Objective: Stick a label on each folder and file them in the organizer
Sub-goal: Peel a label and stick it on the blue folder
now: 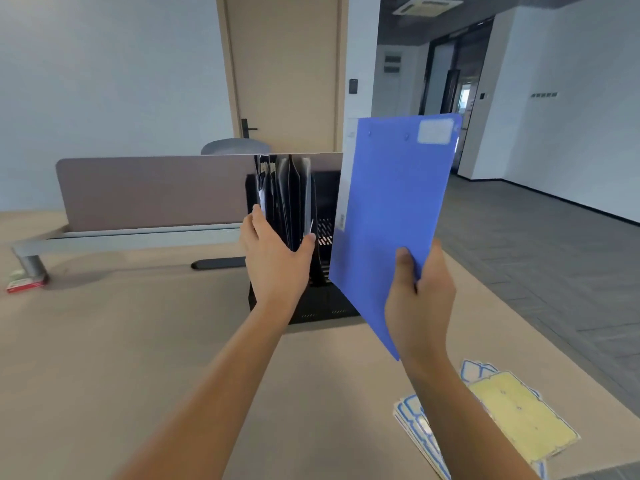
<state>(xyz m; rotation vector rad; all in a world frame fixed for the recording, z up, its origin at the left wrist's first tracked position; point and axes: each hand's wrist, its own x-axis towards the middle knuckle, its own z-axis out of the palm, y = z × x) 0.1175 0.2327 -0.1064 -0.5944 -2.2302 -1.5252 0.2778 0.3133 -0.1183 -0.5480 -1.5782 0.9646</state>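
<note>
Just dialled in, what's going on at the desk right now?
A person is filing folders. The right hand holds a blue folder up by its lower edge, a white label already on its top corner. The left hand grips the dark folders standing in the black organizer, apparently holding them aside; the blue one is not yet in. Label sheets lie on the desk to the right.

blue folder (394, 216): 1 | organizer (325, 237): 1 | filed folders (287, 199): several, uncountable
</note>
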